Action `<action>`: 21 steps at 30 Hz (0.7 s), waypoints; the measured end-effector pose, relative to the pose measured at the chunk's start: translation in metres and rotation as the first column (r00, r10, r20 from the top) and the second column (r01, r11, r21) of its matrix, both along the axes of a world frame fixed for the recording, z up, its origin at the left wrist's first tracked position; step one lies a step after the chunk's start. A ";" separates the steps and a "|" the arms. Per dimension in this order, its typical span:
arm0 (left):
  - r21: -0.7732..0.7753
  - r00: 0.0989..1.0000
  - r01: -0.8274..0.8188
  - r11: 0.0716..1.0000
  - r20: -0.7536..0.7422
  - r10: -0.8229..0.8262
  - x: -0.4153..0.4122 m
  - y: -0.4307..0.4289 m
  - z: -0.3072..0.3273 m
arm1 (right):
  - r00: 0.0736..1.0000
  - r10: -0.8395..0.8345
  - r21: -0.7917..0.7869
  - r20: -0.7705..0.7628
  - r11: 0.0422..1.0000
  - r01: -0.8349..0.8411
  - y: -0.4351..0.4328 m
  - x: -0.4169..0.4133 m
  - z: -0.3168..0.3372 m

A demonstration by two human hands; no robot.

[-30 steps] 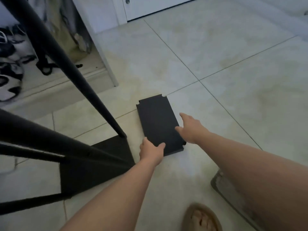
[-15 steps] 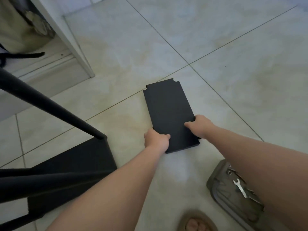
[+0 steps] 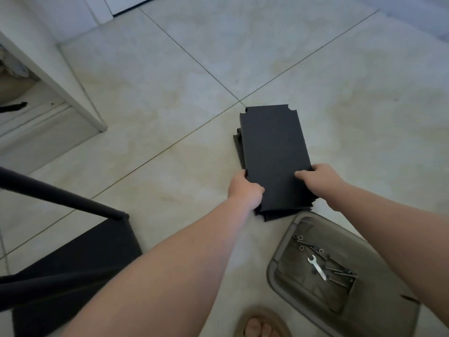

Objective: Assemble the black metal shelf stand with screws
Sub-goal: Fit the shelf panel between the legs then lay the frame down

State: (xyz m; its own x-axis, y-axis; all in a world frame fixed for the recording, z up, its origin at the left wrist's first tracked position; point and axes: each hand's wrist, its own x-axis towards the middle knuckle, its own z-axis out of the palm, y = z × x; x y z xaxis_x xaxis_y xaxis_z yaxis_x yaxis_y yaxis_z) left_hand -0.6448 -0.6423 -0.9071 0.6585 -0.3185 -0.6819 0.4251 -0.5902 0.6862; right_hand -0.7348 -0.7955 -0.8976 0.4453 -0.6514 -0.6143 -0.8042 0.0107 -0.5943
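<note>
**Both hands on the shelf panel's near end**

Centre right of the frame: gripping the black shelf panel [image 3: 274,152] by its near end, long side running away toward the top of the frame, notched corners at the far end. Clasping the near left edge with the left hand [image 3: 245,190], thumb on the top face, fingers tucked underneath. Clasping the near right edge with the right hand [image 3: 318,180], thumb likewise lying on the top face. Directly below, peeking out at the left edge and at the near end, more dark panels [image 3: 237,144] on the pale tiled floor [image 3: 243,57]. Hard to tell whether touching the held one or just apart from it.

Lower right, just beside the near end of the panels: an olive-grey tray [image 3: 289,276] on the floor, holding a small silver wrench [image 3: 317,267] and a scatter of dark screws [image 3: 337,273]. Lower left: the partly built black stand frame [image 3: 73,276], with a round leg tube [image 3: 60,194] slanting in from the left edge down to its corner. Bottom centre — a sandalled foot [image 3: 262,324]. Upper left: a white cabinet panel [image 3: 48,76] standing on the floor.
</note>
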 end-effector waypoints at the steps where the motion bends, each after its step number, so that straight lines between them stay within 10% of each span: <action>1: -0.017 1.000 0.013 1.000 0.011 -0.013 0.003 0.000 0.013 | 0.999 -0.023 -0.009 0.041 1.000 0.024 -0.001 0.000 0.010; 21: -0.139 0.806 0.178 0.974 0.588 -0.063 -0.060 0.196 0.446 | 0.735 -0.081 0.009 0.673 0.995 0.101 0.150 -0.043 0.385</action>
